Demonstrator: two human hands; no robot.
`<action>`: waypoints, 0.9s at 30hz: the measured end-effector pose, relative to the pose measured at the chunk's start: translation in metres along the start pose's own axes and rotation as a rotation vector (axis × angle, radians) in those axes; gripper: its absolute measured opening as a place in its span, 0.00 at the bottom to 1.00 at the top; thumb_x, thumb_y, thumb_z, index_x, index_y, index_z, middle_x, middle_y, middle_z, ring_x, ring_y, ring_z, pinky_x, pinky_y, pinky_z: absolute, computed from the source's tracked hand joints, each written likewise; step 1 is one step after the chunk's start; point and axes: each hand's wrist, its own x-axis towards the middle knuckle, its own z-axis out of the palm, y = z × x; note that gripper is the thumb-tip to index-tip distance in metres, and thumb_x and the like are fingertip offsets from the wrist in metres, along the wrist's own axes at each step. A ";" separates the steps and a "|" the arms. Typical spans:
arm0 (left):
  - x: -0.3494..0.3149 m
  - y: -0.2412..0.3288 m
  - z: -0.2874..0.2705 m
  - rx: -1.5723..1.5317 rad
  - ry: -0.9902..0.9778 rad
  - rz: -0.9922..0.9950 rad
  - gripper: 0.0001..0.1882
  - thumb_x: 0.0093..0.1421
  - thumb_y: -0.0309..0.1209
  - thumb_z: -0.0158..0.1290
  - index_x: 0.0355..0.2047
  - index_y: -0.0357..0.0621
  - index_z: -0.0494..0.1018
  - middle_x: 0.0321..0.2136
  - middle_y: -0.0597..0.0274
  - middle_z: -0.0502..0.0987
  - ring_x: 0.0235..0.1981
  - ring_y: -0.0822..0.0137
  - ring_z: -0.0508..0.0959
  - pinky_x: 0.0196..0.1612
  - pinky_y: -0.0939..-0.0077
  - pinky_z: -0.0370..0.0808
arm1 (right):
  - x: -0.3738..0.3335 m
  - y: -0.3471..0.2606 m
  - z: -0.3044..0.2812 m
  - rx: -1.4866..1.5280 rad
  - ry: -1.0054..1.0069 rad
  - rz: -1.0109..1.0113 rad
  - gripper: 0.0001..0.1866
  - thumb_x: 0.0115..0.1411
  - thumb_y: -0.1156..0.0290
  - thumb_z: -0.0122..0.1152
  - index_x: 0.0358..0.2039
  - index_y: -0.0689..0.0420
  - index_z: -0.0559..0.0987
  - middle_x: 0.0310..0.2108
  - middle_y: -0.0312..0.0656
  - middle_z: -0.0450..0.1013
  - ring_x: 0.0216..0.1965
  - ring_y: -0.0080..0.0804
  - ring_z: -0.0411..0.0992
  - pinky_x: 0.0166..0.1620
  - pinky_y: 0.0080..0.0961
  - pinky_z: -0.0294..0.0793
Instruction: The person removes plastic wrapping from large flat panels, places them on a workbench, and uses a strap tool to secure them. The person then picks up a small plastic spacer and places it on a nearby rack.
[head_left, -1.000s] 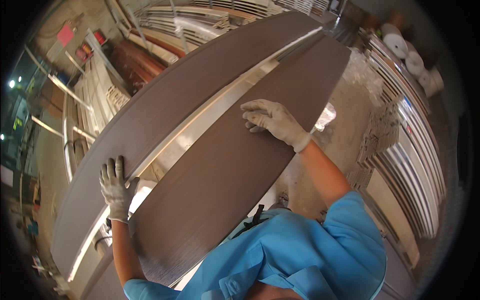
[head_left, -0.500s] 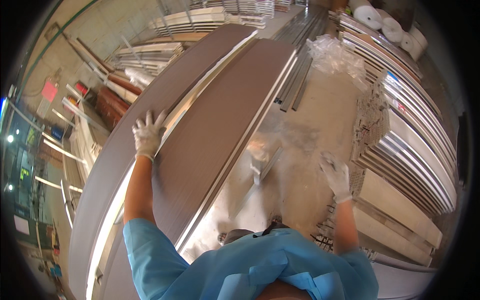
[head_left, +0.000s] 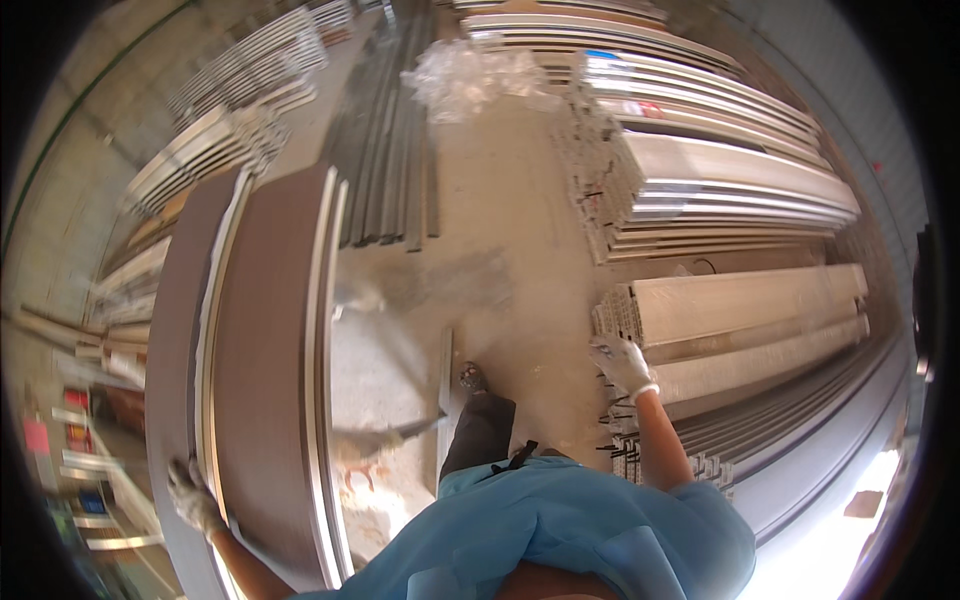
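Two long, dark brown panels stand side by side on my left: a left panel [head_left: 178, 340] and a right panel [head_left: 262, 360], with a pale strip along the gap between them. My left hand [head_left: 193, 500], in a white glove, lies on the left panel near that gap, fingers loosely apart and somewhat blurred. Away to the right, my gloved right hand [head_left: 624, 366] hovers by the ends of a stack of wrapped cream-coloured profiles [head_left: 745, 305]. Its fingers are slightly bent and nothing shows in them; whether they touch the stack I cannot tell.
Dark metal bars [head_left: 385, 170] lie on the floor ahead, beside crumpled clear plastic [head_left: 480, 80]. Long stacked profiles [head_left: 740, 160] fill the right side; grey lengths [head_left: 790, 455] lie nearer me. More stacks [head_left: 205, 145] stand far left. A narrow bar [head_left: 445, 390] lies near my foot.
My view has swung right, so the brown panels now sit farther left. My left hand is nearer me along the left panel. One foot has stepped forward; my right hand stays out beside the stacks.
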 end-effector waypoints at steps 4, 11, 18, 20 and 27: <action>0.059 0.069 0.017 0.035 0.052 0.100 0.35 0.66 0.62 0.38 0.62 0.52 0.66 0.58 0.55 0.72 0.58 0.51 0.71 0.61 0.50 0.64 | 0.080 -0.024 0.009 -0.071 -0.065 -0.008 0.17 0.57 0.54 0.63 0.41 0.51 0.83 0.37 0.46 0.81 0.41 0.45 0.79 0.48 0.38 0.76; 0.192 0.309 0.005 -0.261 0.273 0.626 0.28 0.67 0.49 0.45 0.58 0.43 0.68 0.57 0.48 0.70 0.61 0.47 0.67 0.64 0.47 0.57 | 0.193 0.020 0.040 0.157 -0.249 0.442 0.20 0.59 0.53 0.62 0.43 0.55 0.82 0.35 0.44 0.80 0.30 0.37 0.79 0.37 0.31 0.79; 0.248 0.610 -0.056 -0.605 0.146 1.229 0.19 0.60 0.41 0.58 0.47 0.43 0.76 0.47 0.50 0.76 0.50 0.47 0.73 0.53 0.58 0.70 | 0.174 0.102 0.074 0.715 -0.001 1.017 0.08 0.60 0.70 0.64 0.28 0.60 0.77 0.24 0.42 0.73 0.21 0.33 0.74 0.24 0.31 0.77; 0.250 0.693 -0.056 -0.569 -0.118 1.372 0.19 0.60 0.42 0.57 0.45 0.42 0.75 0.44 0.50 0.77 0.46 0.47 0.75 0.49 0.59 0.72 | 0.175 0.108 0.074 0.776 0.071 1.191 0.08 0.60 0.70 0.65 0.32 0.62 0.78 0.25 0.44 0.74 0.22 0.35 0.75 0.24 0.32 0.78; 0.207 0.910 0.107 -0.613 -0.796 1.434 0.17 0.57 0.36 0.58 0.45 0.42 0.77 0.40 0.50 0.80 0.42 0.49 0.80 0.48 0.60 0.75 | 0.306 0.122 0.020 0.836 0.127 1.168 0.10 0.62 0.70 0.62 0.39 0.64 0.79 0.25 0.46 0.75 0.24 0.41 0.77 0.25 0.38 0.80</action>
